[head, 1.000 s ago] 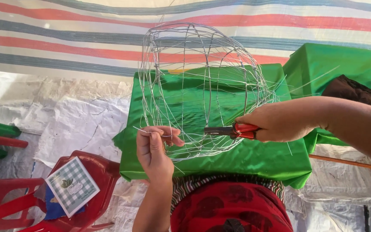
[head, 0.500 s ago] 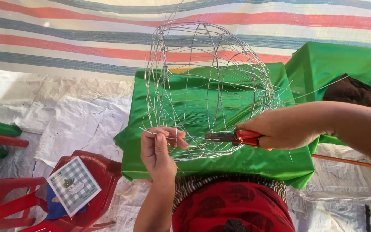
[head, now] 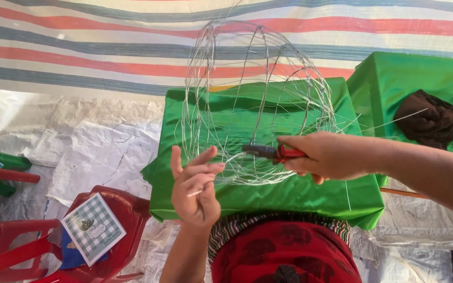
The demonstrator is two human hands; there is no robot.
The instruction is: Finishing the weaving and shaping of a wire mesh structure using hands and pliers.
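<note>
frame: rounded silver wire cage point(head: 258, 105), upright on green-cloth tabletop point(head: 289, 196)
r hand point(head: 326, 155): grip closed on red-handled pliers point(head: 273, 152), nose at a lower wire
l hand point(head: 196, 186): fingers spread, pinching thin wire end point(head: 226, 160)
step: prob. tying a joint; next needs a firm twist

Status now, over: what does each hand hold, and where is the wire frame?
Right hand shut on red-handled pliers. Left hand pinching thin wire, fingers partly open. Wire frame upright on green cloth. Nothing blocking.
</note>
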